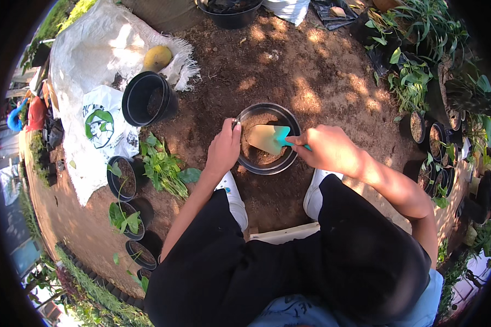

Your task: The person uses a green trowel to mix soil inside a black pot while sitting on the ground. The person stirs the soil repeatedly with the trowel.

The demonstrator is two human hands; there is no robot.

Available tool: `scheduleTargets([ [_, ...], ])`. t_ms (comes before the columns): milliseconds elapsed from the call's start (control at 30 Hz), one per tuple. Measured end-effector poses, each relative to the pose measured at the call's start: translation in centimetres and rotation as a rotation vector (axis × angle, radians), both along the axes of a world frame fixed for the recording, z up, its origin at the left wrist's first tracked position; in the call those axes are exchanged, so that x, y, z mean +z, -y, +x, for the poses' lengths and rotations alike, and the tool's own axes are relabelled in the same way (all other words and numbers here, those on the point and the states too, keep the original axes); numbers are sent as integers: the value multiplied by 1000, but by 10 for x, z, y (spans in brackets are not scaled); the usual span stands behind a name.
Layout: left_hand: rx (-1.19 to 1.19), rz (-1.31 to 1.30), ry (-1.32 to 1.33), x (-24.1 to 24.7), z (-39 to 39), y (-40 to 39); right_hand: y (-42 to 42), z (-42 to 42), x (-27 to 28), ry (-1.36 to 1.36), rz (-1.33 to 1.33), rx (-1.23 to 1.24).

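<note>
A round black plastic pot (268, 168) with brown soil (266, 118) inside stands on the ground between my feet. My left hand (224, 146) grips its left rim, thumb over the edge. In my right hand (325, 148) is the handle of a teal hand trowel (266, 138); its soil-dusted blade lies over the soil within the pot. Left of the pot, a bunch of leafy green cuttings (161, 165) lies on the dirt. Beyond it, nested black pots (170, 102) lean on their side at the edge of a white woven sack (82, 53).
Black pots with soil and small vines (127, 180) line the left side. A yellowish round fruit (157, 58) rests on the sack, near a printed plastic bag (106, 122). A wide black tub (229, 18) stands ahead. More soil-filled pots (437, 141) and leafy plants (411, 83) are at right.
</note>
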State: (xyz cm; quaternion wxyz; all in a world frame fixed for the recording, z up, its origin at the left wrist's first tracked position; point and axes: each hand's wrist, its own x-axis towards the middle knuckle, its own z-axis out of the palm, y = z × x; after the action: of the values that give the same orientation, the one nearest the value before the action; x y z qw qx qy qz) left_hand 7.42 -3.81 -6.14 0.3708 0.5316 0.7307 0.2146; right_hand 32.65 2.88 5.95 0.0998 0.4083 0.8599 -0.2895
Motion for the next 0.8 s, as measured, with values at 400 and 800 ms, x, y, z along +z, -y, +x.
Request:
scheduleTargets([
  [400, 180, -55, 403, 13, 1, 26, -5, 2, -10, -59, -203, -80],
  [800, 173, 180, 36, 10, -4, -26, -3, 1, -38, -228, -172, -229],
])
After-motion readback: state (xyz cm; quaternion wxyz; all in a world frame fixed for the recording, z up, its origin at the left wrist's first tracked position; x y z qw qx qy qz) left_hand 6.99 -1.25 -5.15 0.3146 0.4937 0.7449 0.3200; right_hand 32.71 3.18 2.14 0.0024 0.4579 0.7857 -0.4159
